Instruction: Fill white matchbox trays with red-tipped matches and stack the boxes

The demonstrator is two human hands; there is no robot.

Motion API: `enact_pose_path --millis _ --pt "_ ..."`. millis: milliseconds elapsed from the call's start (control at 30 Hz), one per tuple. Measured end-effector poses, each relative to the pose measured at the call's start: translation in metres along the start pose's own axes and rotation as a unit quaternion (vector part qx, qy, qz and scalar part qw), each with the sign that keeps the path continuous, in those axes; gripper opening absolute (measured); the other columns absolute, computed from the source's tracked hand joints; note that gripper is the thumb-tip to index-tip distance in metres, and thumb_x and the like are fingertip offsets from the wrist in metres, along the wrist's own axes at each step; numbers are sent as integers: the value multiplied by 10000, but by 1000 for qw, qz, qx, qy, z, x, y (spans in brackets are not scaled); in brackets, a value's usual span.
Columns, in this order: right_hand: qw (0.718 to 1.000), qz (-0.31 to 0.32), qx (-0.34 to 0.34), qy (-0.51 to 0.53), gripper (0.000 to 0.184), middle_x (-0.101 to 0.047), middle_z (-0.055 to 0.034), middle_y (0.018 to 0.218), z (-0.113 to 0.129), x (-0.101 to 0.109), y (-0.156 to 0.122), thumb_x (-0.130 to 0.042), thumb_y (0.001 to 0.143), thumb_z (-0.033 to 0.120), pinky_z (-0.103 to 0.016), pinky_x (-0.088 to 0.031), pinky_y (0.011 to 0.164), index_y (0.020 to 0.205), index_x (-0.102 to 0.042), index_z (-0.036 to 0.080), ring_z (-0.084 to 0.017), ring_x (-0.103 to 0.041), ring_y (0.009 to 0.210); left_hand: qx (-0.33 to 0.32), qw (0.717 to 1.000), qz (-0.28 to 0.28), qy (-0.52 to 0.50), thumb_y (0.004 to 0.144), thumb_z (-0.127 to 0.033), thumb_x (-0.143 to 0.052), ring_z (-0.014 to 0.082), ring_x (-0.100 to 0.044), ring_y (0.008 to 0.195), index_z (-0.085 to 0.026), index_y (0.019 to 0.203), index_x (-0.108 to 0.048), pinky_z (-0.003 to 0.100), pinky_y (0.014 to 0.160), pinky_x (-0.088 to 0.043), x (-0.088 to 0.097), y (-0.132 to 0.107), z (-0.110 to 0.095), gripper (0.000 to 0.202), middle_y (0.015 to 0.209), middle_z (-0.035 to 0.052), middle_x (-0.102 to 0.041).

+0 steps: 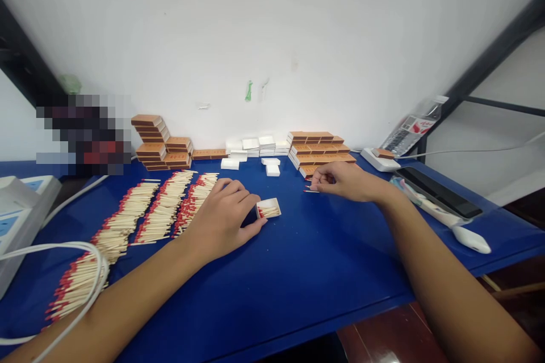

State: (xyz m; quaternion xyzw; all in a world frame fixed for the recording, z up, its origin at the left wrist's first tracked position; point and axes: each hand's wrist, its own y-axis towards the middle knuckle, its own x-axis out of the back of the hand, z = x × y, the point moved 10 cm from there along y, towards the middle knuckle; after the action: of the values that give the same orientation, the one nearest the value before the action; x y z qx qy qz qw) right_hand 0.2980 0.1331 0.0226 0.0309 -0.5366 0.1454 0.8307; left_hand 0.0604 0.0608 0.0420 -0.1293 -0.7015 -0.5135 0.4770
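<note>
My left hand (227, 215) is closed on a small white matchbox tray (276, 204), thumb at its near side and fingers at its left end. Several red-tipped matches (268, 212) lie inside the tray. To the right, my right hand (334, 180) pinches a few matches (312, 190) just above or on the table; their exact number is hidden by the fingers. Long rows of loose matches (164, 204) with red heads spread to the left of my left hand. Behind my right hand stands a stepped stack of brown matchboxes (321, 149).
Another matchbox stack (151, 144) stands at the back left. White trays (259, 144) line the wall, with a few in front. A phone (438, 190), a white earphone case (470, 238), a plastic bottle (415, 127) and power strips (25, 210) edge the blue table (272, 295). A white cable (100, 272) crosses my left forearm.
</note>
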Motion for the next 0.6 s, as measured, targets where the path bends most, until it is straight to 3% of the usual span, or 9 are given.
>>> enact_pose_path --millis 233,400,600 --pt "999 44 9 -6 380 -711 -63 803 -3 -15 4 -684 875 572 -318 -408 635 899 -752 199 -200 -603 709 -7 1000 -8 2 980 -345 -682 264 -624 918 -150 1016 -714 448 930 -442 2 0 -2 201 863 59 -707" --pt "999 31 5 9 437 -683 -47 812 -11 -12 6 -717 843 631 -308 -395 638 938 -734 205 -188 -577 716 -13 1000 -13 -2 986 -344 -674 260 -622 905 -156 1006 -709 444 924 -438 3 0 -3 192 848 52 -705" --pt "998 50 38 3 420 -654 -40 760 3 -17 6 -653 905 602 -316 -375 635 871 -735 191 -184 -545 693 -8 1000 -10 2 988 -357 -672 259 -619 921 -159 1020 -710 447 932 -442 2 0 -3 204 862 50 -705"
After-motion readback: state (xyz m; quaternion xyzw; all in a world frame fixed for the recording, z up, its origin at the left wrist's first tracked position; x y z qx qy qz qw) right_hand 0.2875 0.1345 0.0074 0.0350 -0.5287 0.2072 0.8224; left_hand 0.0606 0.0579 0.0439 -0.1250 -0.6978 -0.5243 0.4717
